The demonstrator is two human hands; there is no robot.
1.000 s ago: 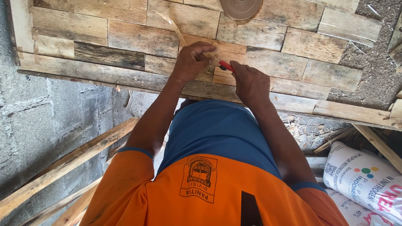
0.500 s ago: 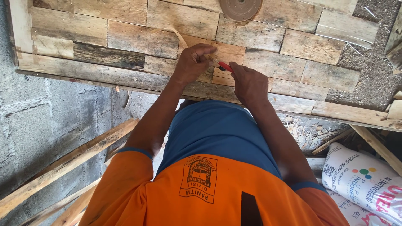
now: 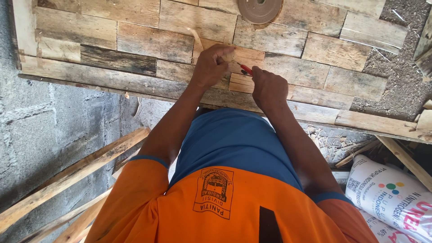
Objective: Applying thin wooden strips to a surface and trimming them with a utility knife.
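While both hands meet over the patchwork wooden panel [image 3: 135, 40], the left hand [image 3: 210, 66] is curled shut around a thin pale strip of wood [image 3: 196, 40]; the strip's long axis runs up and slightly left, away from the body, its free end rising above the knuckles. The right hand [image 3: 268, 88] sits just to the right and a little nearer the body, fingers closed on a small tool with a red handle [image 3: 246, 69]; only the red tip shows, so what kind of tool it is cannot be told. That tip points up and left toward the left hand, and the two are nearly touching; the strip therefore lies left of the tool, with the left hand the nearer to it. The panel is made of short rough planks in mixed greys and browns, weathered and coarse-grained; a round brown disc [image 3: 259, 9] rests at its far edge; bare wooden battens [image 3: 67, 180] lean at lower left, and a white printed woven sack [image 3: 396, 198] lies at lower right.
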